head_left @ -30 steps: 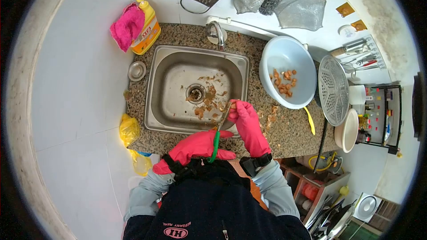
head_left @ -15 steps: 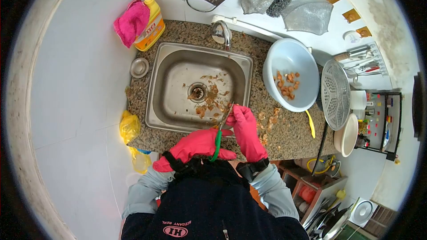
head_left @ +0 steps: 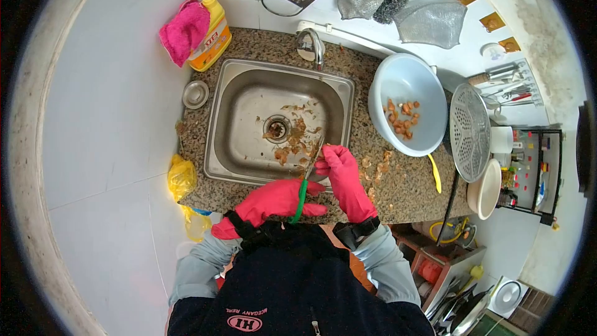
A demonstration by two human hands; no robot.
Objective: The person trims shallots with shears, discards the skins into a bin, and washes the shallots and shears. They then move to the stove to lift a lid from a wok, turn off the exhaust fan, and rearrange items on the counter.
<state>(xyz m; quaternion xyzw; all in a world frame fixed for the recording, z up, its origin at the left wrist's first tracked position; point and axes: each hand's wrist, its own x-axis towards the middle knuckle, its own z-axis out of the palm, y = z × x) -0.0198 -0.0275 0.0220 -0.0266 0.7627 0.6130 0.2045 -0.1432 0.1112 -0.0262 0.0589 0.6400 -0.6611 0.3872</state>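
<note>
Over the sink's front edge, my left hand, in a pink rubber glove, is closed on green-handled scissors. Their thin metal blades point up and away, toward the sink. Just to the right, my gloved right hand has its fingers pinched together beside the blades. Whatever is in that pinch is too small and covered to make out. Brown papery peelings lie in the steel sink, several around the drain. A light blue basin at the right holds several small orange-brown bulbs that look like shallots.
More peel scraps and a yellow-handled tool lie on the granite counter. A faucet rises behind the sink. A yellow bottle with a pink cloth stands back left. A perforated metal strainer leans right of the basin.
The scissors have tilted slightly, their handle shifting a little left. My right hand has moved slightly down and right. The basin and sink contents look the same.
</note>
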